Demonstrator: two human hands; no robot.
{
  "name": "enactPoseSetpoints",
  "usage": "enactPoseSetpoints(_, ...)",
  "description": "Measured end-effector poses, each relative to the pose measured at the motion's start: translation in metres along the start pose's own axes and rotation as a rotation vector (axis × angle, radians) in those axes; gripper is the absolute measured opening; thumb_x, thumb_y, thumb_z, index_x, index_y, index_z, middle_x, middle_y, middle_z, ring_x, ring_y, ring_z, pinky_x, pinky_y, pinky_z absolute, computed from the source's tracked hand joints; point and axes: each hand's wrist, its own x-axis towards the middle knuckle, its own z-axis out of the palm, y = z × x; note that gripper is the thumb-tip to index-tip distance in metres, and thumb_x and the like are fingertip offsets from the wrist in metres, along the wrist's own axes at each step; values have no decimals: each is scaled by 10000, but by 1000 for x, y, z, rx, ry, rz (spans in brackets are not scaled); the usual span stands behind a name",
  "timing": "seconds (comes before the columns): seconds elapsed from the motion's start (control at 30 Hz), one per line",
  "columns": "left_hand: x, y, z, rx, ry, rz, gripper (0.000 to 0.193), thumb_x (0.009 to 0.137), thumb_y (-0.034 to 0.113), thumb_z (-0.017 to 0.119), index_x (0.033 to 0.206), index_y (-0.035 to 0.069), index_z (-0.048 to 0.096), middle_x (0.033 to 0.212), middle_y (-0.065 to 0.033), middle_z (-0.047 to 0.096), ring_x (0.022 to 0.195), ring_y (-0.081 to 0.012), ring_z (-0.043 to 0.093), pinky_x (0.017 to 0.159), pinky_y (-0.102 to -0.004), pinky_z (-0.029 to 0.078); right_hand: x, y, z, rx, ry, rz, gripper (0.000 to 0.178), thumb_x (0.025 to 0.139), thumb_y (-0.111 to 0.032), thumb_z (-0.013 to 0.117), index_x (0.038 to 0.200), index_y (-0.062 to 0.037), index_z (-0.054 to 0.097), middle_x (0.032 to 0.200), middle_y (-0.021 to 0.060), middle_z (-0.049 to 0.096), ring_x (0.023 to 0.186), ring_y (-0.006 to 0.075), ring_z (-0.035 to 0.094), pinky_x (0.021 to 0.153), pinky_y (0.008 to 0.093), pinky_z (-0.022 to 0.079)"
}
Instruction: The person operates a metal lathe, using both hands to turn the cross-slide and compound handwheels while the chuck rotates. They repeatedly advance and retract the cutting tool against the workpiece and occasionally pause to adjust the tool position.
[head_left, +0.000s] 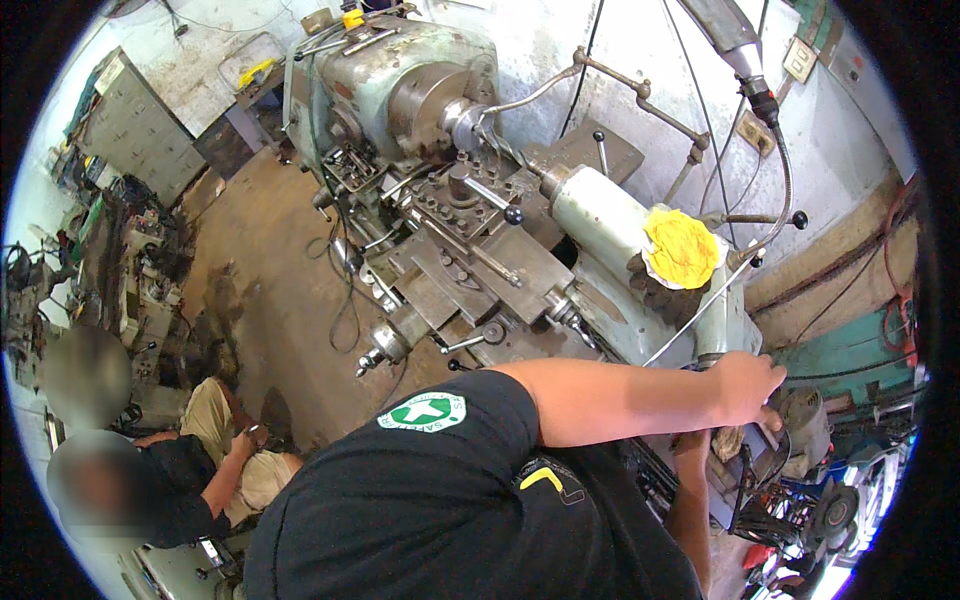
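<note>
My left arm reaches across to the right, and my left hand [745, 388] is closed at the outer end of the lathe's tailstock [610, 215]. What its fingers grip is hidden. Below that forearm, my right hand [693, 442] is mostly covered, so its fingers cannot be made out; it is close to the same end. A twist drill [503, 148] points from the tailstock toward a round metal workpiece [463, 122] in the lathe chuck [420, 105]. A yellow cloth [682, 248] lies on top of the tailstock, beside a dark rag or glove [660, 292].
The tool post [470, 190] and carriage, with several protruding levers, stand left of the tailstock. A jointed coolant pipe [640, 92] and a lamp on a flexible neck [765, 105] hang above. Another person [170, 475] sits at lower left. Loose cables cross the brown floor [250, 290].
</note>
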Motion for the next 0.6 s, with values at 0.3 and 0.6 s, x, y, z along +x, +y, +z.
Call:
enactPoseSetpoints(0.3, -97, -127, -160, 774, 581, -173, 228, 925, 303, 665, 908, 85, 727, 900, -148, 709, 908, -340, 699, 777, -504, 549, -40, -77, -100, 110, -16, 93, 206, 1010, -244, 591, 1101, -61, 615, 863, 25, 582, 820, 181, 599, 627, 384, 514)
enactPoseSetpoints(0.6, -156, -198, -239, 676, 377, -653, 372, 983, 488, 602, 1109, 184, 777, 1019, -111, 785, 994, -342, 739, 933, -503, 544, -3, -32, -23, -338, -158, -91, 349, 999, -368, 664, 1151, -55, 635, 721, 32, 542, 546, 138, 514, 481, 343, 427)
